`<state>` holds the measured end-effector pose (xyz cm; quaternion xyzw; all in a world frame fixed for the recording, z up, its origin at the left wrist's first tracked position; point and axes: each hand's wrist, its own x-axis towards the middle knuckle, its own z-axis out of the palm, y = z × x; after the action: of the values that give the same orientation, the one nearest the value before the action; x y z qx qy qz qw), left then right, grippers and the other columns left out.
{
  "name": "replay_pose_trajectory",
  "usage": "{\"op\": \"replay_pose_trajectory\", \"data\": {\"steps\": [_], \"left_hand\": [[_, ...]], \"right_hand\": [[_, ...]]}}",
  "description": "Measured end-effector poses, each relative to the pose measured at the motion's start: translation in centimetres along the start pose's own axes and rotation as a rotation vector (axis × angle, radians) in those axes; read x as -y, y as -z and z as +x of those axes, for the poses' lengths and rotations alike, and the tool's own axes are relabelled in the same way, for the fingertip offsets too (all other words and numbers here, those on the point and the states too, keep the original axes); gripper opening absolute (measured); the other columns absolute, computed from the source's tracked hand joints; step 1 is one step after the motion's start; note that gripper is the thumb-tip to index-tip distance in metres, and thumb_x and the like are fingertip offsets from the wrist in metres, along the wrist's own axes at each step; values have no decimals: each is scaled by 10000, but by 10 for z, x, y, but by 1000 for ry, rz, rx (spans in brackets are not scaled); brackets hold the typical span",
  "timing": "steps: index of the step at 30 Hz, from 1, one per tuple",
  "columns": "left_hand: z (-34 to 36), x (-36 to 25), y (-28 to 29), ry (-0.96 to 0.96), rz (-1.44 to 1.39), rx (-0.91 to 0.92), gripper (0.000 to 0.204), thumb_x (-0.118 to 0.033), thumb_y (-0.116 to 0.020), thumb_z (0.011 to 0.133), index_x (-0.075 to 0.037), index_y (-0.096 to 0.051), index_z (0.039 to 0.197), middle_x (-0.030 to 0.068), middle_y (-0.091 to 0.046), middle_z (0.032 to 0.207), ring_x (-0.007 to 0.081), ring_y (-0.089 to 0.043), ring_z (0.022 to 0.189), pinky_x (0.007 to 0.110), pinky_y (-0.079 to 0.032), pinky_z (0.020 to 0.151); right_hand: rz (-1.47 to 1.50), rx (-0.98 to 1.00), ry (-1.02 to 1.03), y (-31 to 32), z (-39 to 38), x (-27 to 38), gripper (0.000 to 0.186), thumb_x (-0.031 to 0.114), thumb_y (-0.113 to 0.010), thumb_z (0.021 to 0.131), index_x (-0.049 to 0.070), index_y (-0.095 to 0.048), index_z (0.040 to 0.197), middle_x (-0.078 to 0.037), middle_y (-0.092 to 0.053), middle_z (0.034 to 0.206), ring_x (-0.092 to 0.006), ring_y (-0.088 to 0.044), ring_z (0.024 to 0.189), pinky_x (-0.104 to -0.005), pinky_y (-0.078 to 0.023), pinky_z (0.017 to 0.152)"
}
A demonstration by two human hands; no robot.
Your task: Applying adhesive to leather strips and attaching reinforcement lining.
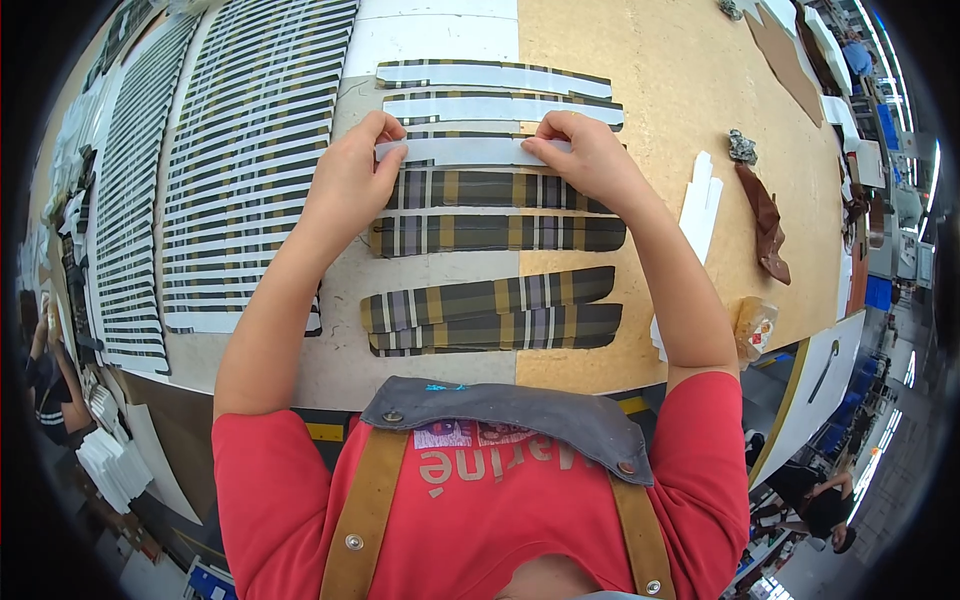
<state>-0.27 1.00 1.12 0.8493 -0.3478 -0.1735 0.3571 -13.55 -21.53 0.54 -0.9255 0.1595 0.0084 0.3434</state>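
My left hand (pixel 360 165) pinches the left end of a white strip (pixel 462 150) lying over a plaid fabric piece. My right hand (pixel 585 160) grips the same strip near its right end with thumb and bent fingers. Above them, two plaid pieces (pixel 603 90) carry white strips (pixel 500 105). Just below my hands lie plaid pieces without white strips (pixel 470 233), and two more (pixel 490 290) overlap, slightly askew, nearer my body.
Rows of striped, white-backed pieces (pixel 240 170) cover the table's left. At right are long white strips (pixel 700 210), brown material (pixel 765 230), a clear packet (pixel 754 330) and crumpled lumps (pixel 742 148). Other people (pixel 820 500) (pixel 50 390) are at both sides, beyond the table (pixel 680 70).
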Motion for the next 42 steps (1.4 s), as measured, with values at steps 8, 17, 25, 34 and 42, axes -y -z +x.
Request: {"op": "replay_pose_trajectory", "data": {"steps": [8,17,25,34,42], "left_hand": [[7,7,-5,-101,115,-17,109,-87,-564,844,-17,-520,915,152,-601,813,288,-570,660,362,-450,615],[7,12,-9,-178,146,-55,103,-75,-567,842,-19,-518,913,132,-588,822,264,-545,658,346,-442,609],[5,12,-12,-198,197,-58,104,-75,-578,838,-16,-526,906,110,-581,891,227,-541,684,326,-434,626],[-16,-14,-35,-546,469,108,354,-222,-555,868,-42,-532,1172,68,-527,1158,268,-482,1050,384,-376,881],[-18,-17,-33,-475,450,140,355,-229,-540,878,-44,-523,1180,75,-523,1155,265,-460,1073,380,-369,877]], "right_hand": [[-79,41,-72,-1,3,4,238,256,-614,848,22,-586,820,-100,-634,794,-227,-596,807,-336,-467,725],[-197,6,-4,-5,1,7,243,273,-586,850,33,-579,813,-109,-638,800,-262,-610,771,-361,-477,679],[-248,-12,37,-7,2,5,237,278,-555,856,46,-578,808,-99,-633,743,-266,-611,694,-370,-479,623],[-355,15,11,-3,-1,16,247,288,-593,854,48,-537,843,-101,-630,735,-262,-613,731,-366,-470,655],[-126,-125,-78,30,-29,-32,284,224,-632,831,60,-504,1023,-84,-574,812,-213,-587,762,-324,-465,662]]}}
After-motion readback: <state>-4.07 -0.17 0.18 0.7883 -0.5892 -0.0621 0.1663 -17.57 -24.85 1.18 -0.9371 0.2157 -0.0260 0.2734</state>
